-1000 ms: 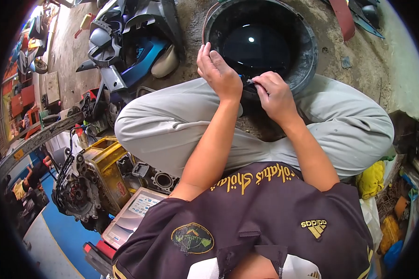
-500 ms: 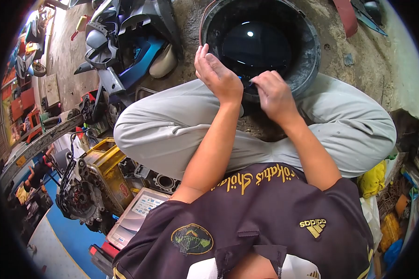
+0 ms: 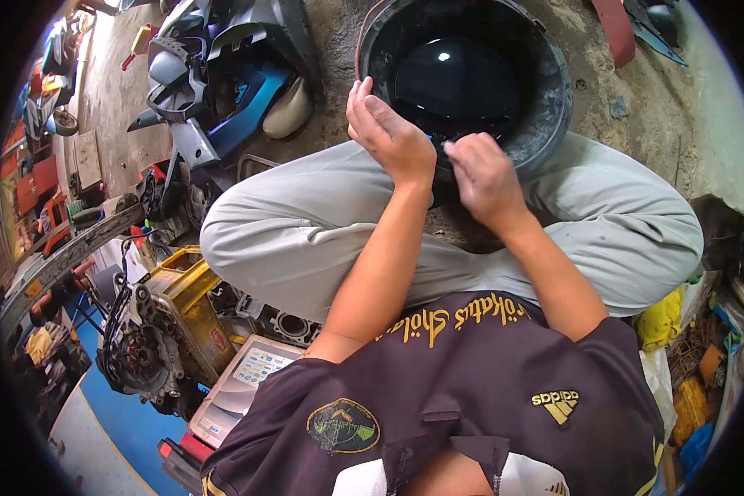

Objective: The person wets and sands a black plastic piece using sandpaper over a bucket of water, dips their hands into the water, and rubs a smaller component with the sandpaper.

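A black bucket (image 3: 546, 107) with dark liquid (image 3: 455, 83) in it stands between my bent legs. At its near left rim is my left hand (image 3: 391, 135), palm turned inward and fingers stretched out close together; whatever lies behind the palm is hidden. My right hand (image 3: 485, 178), slightly blurred, is at the near rim with thumb and fingers pinched together. A small pale bit shows at its fingertips, too small to name. Something small and blue shows between the two hands.
Dark and blue plastic fairings (image 3: 248, 107) lie at the upper left. An engine part (image 3: 140, 347), a yellow crate (image 3: 182, 289) and a boxed case (image 3: 244, 384) are at the left. A yellow cloth (image 3: 661, 318) lies at the right.
My right hand has turned a little, and the pale bit at its fingertips shows less clearly. My left hand has shifted only slightly.
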`<state>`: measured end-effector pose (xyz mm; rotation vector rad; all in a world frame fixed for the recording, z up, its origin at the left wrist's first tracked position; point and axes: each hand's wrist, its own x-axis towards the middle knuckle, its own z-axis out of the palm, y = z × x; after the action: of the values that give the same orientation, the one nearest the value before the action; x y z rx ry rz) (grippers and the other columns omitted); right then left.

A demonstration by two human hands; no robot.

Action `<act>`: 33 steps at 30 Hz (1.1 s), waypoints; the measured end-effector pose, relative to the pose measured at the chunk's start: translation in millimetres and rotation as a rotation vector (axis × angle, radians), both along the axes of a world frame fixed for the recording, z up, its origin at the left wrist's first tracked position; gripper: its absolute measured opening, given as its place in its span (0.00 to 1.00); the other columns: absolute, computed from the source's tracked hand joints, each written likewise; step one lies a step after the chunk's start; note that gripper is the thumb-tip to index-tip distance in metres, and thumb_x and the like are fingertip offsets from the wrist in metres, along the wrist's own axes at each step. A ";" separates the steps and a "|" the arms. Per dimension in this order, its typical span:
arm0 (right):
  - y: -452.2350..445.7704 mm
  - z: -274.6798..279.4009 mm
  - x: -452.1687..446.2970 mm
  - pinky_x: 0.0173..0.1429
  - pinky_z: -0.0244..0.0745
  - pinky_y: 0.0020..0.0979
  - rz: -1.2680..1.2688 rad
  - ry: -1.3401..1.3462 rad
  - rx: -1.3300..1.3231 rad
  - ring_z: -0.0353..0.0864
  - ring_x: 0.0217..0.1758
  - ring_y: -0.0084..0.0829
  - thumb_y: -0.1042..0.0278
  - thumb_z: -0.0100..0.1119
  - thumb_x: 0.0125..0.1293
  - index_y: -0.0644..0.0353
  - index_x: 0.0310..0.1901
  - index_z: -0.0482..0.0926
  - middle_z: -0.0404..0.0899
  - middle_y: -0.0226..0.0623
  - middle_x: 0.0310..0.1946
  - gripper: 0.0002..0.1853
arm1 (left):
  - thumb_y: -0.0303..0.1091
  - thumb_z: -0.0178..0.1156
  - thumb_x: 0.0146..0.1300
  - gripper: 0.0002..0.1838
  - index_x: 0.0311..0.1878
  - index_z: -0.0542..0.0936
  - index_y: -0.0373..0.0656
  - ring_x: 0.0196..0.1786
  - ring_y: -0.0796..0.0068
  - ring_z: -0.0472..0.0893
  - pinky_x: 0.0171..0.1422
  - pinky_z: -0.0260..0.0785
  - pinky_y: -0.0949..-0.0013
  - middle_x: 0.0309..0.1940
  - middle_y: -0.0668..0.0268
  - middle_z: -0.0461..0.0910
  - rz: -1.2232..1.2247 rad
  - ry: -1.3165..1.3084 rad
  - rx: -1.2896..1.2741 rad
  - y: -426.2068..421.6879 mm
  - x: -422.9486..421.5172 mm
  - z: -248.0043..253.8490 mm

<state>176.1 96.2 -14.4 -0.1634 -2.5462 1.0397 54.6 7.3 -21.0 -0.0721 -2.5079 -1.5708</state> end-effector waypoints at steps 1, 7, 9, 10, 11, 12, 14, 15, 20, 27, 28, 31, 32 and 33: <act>-4.6 5.8 -0.2 0.51 0.80 0.46 0.016 0.021 -0.027 0.80 0.44 0.49 0.84 0.65 0.63 0.66 0.50 0.83 0.81 0.46 0.40 0.13 | 0.46 0.37 0.90 0.28 0.68 0.79 0.34 0.75 0.48 0.71 0.82 0.56 0.49 0.70 0.50 0.78 -0.004 0.006 -0.017 -1.5 0.9 -1.3; 1.5 1.1 -2.3 0.51 0.80 0.46 0.006 -0.028 0.014 0.81 0.45 0.49 0.84 0.65 0.62 0.66 0.49 0.83 0.82 0.46 0.41 0.13 | 0.46 0.36 0.90 0.29 0.67 0.81 0.34 0.75 0.48 0.70 0.82 0.56 0.49 0.70 0.50 0.78 0.018 0.005 0.002 0.0 1.6 -2.2; -9.2 10.1 0.6 0.52 0.80 0.46 0.027 0.012 -0.047 0.81 0.46 0.50 0.85 0.66 0.62 0.66 0.49 0.82 0.83 0.47 0.42 0.14 | 0.46 0.36 0.90 0.29 0.66 0.81 0.34 0.76 0.48 0.70 0.82 0.56 0.49 0.70 0.50 0.78 0.020 0.009 -0.003 -0.2 2.6 -3.7; -5.6 6.2 1.8 0.51 0.80 0.46 0.005 -0.005 -0.044 0.81 0.46 0.50 0.85 0.66 0.62 0.66 0.49 0.82 0.83 0.47 0.42 0.13 | 0.46 0.36 0.90 0.29 0.66 0.81 0.35 0.76 0.48 0.70 0.82 0.56 0.49 0.70 0.50 0.78 0.019 0.013 -0.004 0.4 3.1 -3.5; 2.4 -1.5 1.0 0.51 0.80 0.46 -0.016 -0.017 -0.040 0.81 0.46 0.50 0.85 0.65 0.62 0.66 0.49 0.83 0.83 0.47 0.42 0.13 | 0.47 0.35 0.90 0.29 0.66 0.81 0.35 0.76 0.48 0.70 0.82 0.56 0.49 0.70 0.50 0.78 0.025 0.004 0.003 1.4 3.3 -2.2; 5.5 -2.9 -1.4 0.51 0.80 0.46 -0.037 -0.029 -0.036 0.81 0.46 0.50 0.85 0.65 0.62 0.66 0.49 0.83 0.83 0.47 0.42 0.13 | 0.47 0.35 0.90 0.29 0.66 0.81 0.35 0.76 0.48 0.70 0.82 0.56 0.49 0.70 0.50 0.78 0.030 -0.005 0.010 1.7 3.8 0.5; -0.1 1.4 -1.1 0.51 0.80 0.47 -0.006 -0.014 -0.006 0.82 0.46 0.50 0.85 0.65 0.62 0.66 0.48 0.83 0.83 0.47 0.41 0.13 | 0.47 0.35 0.90 0.30 0.66 0.81 0.35 0.75 0.47 0.70 0.82 0.56 0.49 0.70 0.50 0.79 0.030 -0.003 0.026 3.4 -0.1 0.9; -4.9 6.1 -1.7 0.51 0.80 0.47 0.006 0.008 -0.036 0.82 0.45 0.50 0.85 0.64 0.62 0.66 0.48 0.83 0.83 0.47 0.41 0.13 | 0.47 0.34 0.90 0.30 0.66 0.81 0.35 0.75 0.47 0.70 0.82 0.56 0.49 0.70 0.50 0.79 0.031 -0.001 0.029 2.8 0.0 -1.0; 0.5 -3.4 0.9 0.51 0.80 0.48 -0.034 -0.018 -0.007 0.81 0.45 0.51 0.85 0.62 0.62 0.66 0.48 0.83 0.82 0.47 0.40 0.13 | 0.47 0.33 0.90 0.30 0.66 0.82 0.35 0.75 0.47 0.71 0.82 0.56 0.50 0.70 0.51 0.79 0.041 -0.011 0.045 2.8 1.7 1.5; -9.7 6.8 -1.0 0.50 0.81 0.46 -0.023 0.001 -0.056 0.82 0.45 0.50 0.84 0.65 0.63 0.66 0.48 0.83 0.83 0.46 0.41 0.12 | 0.50 0.29 0.91 0.34 0.66 0.82 0.36 0.76 0.50 0.71 0.84 0.54 0.50 0.70 0.52 0.79 0.031 -0.011 0.038 1.2 2.3 -0.9; -13.9 13.0 -0.9 0.50 0.81 0.46 0.005 0.023 -0.069 0.83 0.45 0.50 0.84 0.65 0.63 0.66 0.48 0.83 0.83 0.46 0.41 0.12 | 0.52 0.28 0.91 0.35 0.66 0.82 0.36 0.77 0.51 0.70 0.84 0.53 0.51 0.70 0.52 0.79 0.032 -0.025 0.045 0.4 3.4 -1.6; -3.3 2.8 1.3 0.50 0.81 0.46 -0.034 -0.008 -0.050 0.83 0.46 0.49 0.85 0.66 0.62 0.66 0.48 0.83 0.83 0.45 0.41 0.13 | 0.53 0.27 0.91 0.36 0.66 0.82 0.36 0.77 0.51 0.70 0.84 0.53 0.51 0.70 0.52 0.79 0.031 -0.011 0.026 0.9 4.7 -2.7; -2.3 -0.7 1.1 0.50 0.81 0.46 -0.054 -0.015 -0.042 0.83 0.45 0.49 0.85 0.66 0.62 0.66 0.48 0.83 0.83 0.45 0.41 0.13 | 0.53 0.27 0.91 0.36 0.66 0.82 0.37 0.77 0.51 0.70 0.84 0.53 0.51 0.70 0.52 0.79 0.035 -0.010 0.028 -0.7 5.1 -3.0; -5.6 0.6 1.7 0.50 0.81 0.46 -0.028 -0.006 -0.021 0.82 0.45 0.50 0.85 0.65 0.62 0.65 0.49 0.83 0.83 0.45 0.41 0.13 | 0.53 0.27 0.91 0.36 0.66 0.82 0.37 0.77 0.51 0.70 0.84 0.53 0.51 0.70 0.52 0.79 0.037 -0.010 0.033 -1.2 5.4 -3.4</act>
<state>177.8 90.6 -13.8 -0.2081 -2.5313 1.0571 60.1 6.1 -24.4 -0.0139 -2.4750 -1.6021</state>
